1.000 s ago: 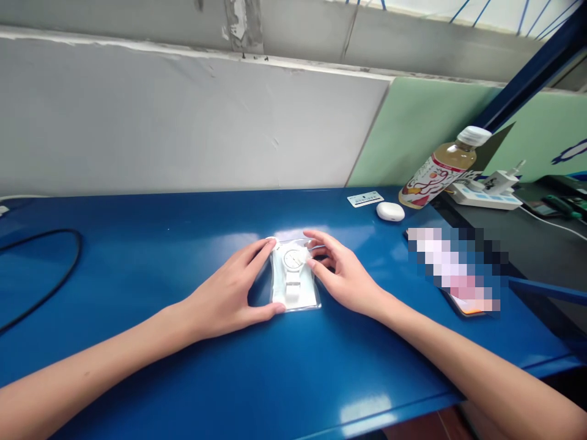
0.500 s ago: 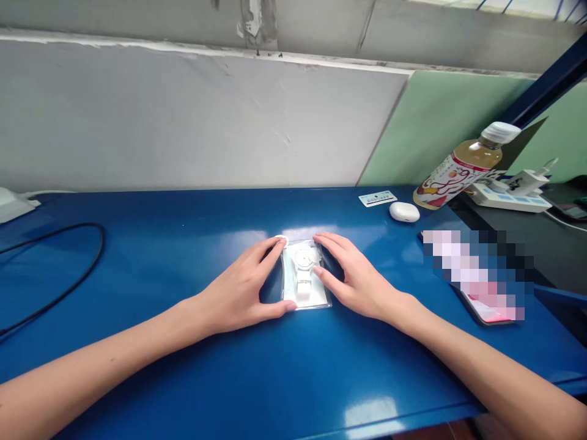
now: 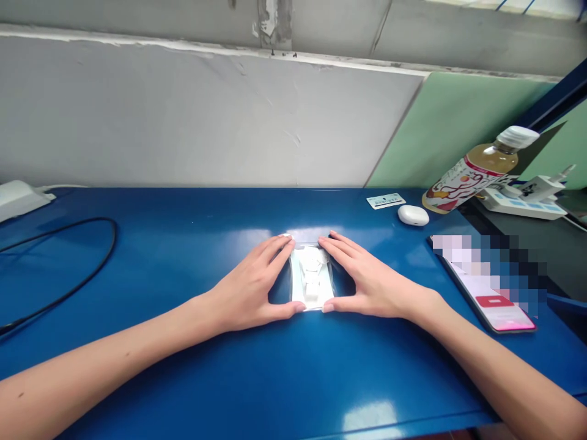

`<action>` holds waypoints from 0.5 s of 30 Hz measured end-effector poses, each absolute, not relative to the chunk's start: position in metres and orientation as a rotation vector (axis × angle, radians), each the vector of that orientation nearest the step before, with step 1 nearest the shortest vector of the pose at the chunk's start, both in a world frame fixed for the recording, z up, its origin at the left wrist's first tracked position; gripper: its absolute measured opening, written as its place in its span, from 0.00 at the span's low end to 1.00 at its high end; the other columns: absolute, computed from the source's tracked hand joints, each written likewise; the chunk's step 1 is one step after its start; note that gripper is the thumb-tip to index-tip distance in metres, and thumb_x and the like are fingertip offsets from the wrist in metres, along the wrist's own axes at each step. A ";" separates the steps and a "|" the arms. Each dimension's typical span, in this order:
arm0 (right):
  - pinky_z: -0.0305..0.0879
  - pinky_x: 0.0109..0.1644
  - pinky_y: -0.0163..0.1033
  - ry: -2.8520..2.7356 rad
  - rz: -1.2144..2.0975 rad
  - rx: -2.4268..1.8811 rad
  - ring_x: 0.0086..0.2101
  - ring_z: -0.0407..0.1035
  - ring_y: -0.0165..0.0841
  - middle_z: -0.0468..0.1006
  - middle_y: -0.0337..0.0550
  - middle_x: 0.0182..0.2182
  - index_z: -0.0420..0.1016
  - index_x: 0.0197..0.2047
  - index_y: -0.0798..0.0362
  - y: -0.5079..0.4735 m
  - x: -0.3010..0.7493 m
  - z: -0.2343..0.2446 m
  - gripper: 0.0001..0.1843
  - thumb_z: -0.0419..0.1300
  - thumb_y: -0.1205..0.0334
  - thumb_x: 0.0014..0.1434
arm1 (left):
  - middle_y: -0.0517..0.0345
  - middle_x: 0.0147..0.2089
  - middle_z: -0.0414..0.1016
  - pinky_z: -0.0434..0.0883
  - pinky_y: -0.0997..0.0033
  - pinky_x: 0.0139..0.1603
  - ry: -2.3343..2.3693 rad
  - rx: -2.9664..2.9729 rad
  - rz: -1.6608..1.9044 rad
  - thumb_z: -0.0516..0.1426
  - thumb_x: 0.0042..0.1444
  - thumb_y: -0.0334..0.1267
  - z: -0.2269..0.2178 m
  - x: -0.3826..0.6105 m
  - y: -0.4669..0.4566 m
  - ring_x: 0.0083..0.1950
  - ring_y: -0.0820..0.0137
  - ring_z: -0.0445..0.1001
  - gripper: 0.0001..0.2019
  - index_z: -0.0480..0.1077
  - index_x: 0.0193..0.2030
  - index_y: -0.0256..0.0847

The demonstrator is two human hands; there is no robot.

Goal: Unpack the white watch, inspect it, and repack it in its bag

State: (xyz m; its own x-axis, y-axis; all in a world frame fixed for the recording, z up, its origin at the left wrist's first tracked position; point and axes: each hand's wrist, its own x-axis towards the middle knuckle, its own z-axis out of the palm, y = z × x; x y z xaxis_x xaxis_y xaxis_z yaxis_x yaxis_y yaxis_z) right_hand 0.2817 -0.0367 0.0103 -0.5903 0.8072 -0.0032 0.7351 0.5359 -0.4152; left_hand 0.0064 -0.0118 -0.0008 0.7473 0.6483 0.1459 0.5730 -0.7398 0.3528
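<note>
A white wristwatch shows through a clear plastic packet with a pale backing, lying on the blue table in front of me. My left hand spans the packet's left side, fingertips at its top corner and thumb at the bottom edge. On the opposite side, my right hand has its fingers at the top right corner and its thumb at the bottom right. Between them, both hands grip the packet by its edges. A small white piece peeks out by my left fingertips; its kind is unclear.
To the right lie a phone, a white earbud case and a card. Behind them stand a drink bottle and a power strip. A black cable loops at left near a white adapter.
My right thumb has moved from over the watch to the packet's bottom right edge. The whole view has shifted, so things appear slightly farther right.
</note>
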 end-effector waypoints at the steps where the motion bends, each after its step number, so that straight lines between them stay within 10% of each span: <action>1: 0.54 0.70 0.61 -2.588 0.567 -1.293 0.71 0.42 0.54 0.53 0.64 0.71 0.47 0.74 0.63 -0.036 0.283 0.010 0.59 0.61 0.32 0.55 | 0.32 0.73 0.53 0.59 0.42 0.70 0.955 2.661 0.378 0.60 0.58 0.58 -0.001 0.006 -0.012 0.74 0.44 0.53 0.47 0.47 0.74 0.32; 15: 0.53 0.69 0.64 -2.546 0.527 -1.247 0.71 0.41 0.54 0.51 0.63 0.72 0.45 0.75 0.58 -0.032 0.285 0.001 0.58 0.62 0.33 0.55 | 0.33 0.74 0.52 0.59 0.42 0.70 0.943 2.671 0.354 0.60 0.58 0.58 0.003 0.007 -0.013 0.74 0.45 0.51 0.47 0.46 0.75 0.32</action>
